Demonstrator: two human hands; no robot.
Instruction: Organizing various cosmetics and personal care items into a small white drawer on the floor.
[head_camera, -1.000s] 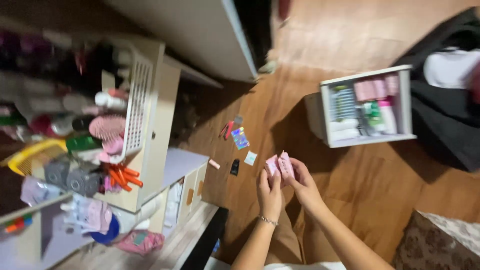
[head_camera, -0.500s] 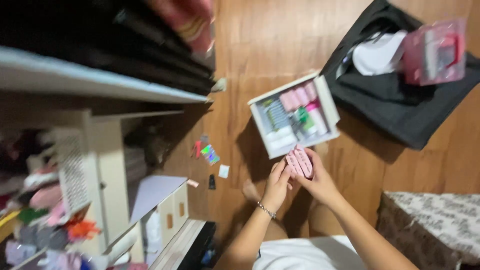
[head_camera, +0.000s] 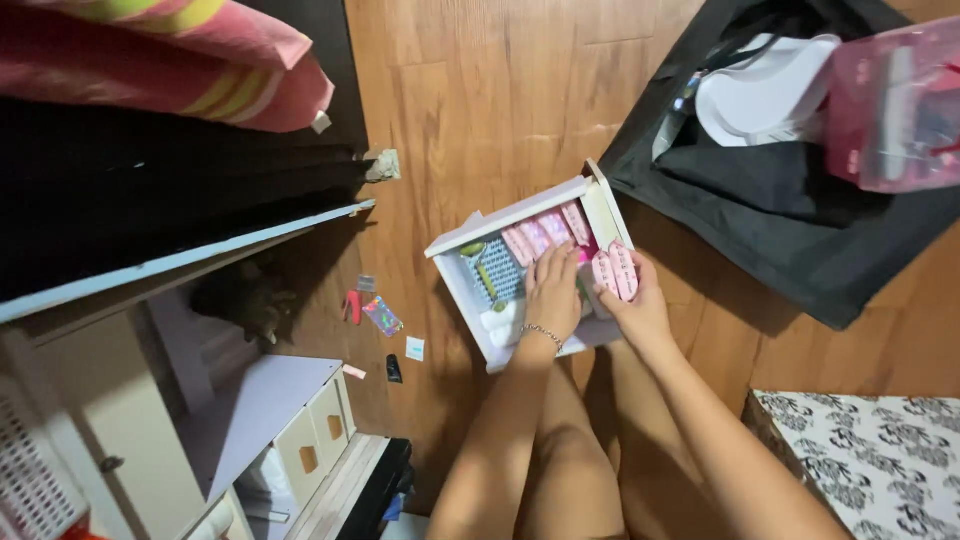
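Right hand (head_camera: 640, 305) grips pink clips (head_camera: 614, 272) over the white drawer (head_camera: 520, 212); left hand (head_camera: 553, 290) lies fingers spread inside it, beside pink packets (head_camera: 545, 232) already filed.

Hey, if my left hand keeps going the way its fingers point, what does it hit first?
Probably the row of pink packets along the far side of the white drawer box. The left hand already reaches into the box, fingertips just short of them, though depth is unclear.

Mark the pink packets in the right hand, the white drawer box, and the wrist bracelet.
pink packets (head_camera: 615, 272), head view, middle of the pair.
white drawer box (head_camera: 505, 220), head view, far rim.
bracelet (head_camera: 541, 332), head view, chain on left wrist.
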